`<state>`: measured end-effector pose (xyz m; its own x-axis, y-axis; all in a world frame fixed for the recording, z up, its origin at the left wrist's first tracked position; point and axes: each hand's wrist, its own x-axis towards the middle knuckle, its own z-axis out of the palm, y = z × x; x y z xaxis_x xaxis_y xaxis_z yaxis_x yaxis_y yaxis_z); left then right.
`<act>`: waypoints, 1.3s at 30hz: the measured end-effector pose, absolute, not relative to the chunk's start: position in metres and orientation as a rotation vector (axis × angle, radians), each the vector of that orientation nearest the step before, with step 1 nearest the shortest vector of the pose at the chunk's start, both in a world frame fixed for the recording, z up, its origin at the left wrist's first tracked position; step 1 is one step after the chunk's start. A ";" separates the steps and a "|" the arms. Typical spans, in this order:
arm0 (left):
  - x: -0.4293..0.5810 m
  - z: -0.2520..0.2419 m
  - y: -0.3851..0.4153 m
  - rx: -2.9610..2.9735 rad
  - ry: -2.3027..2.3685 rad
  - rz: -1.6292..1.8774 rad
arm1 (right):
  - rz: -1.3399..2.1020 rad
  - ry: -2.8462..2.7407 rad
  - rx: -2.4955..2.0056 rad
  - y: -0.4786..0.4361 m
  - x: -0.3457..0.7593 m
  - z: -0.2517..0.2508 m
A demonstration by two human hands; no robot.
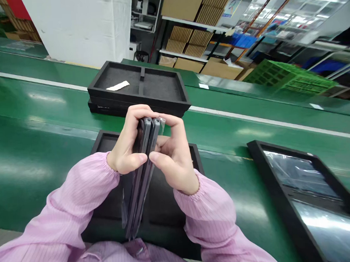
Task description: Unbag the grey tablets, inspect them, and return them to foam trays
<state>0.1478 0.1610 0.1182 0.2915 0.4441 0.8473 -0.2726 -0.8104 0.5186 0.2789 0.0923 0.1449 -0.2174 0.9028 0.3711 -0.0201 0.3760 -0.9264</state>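
Two flat dark devices [141,169] stand on edge, face to face, between my hands above a black tray [166,223]. My left hand [130,144] is wrapped round their left side, its thumb on the near edge. On the right side, my right hand [173,149] grips them, with its thumb tip close to the left thumb. Clear film sticks out by the right fingers. The devices' lower ends reach down close to my body, over the tray's near part.
Stacked black trays [162,86], the top one holding a white strip [118,86], stand beyond my hands on the green surface [223,139]. At the right lies another black tray [282,191] with two shiny film-covered panels. Shelves and a green crate [288,77] are behind.
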 end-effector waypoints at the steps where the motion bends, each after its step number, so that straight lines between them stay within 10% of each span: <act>1: 0.148 0.119 0.159 1.972 0.154 1.568 | 1.048 -1.520 -0.767 0.092 0.278 0.144; 25: 0.152 0.128 0.141 1.750 0.142 1.535 | 1.071 -1.394 -0.598 0.083 0.275 0.144; 39: 0.090 0.104 0.178 0.984 0.478 1.564 | 1.487 -0.978 -1.026 0.166 0.219 0.006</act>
<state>0.0903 0.1778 0.1036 0.0226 0.9452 0.3258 -0.6015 -0.2474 0.7596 0.2188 0.1658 0.0059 -0.0996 0.9891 -0.1086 -0.2926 -0.1334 -0.9469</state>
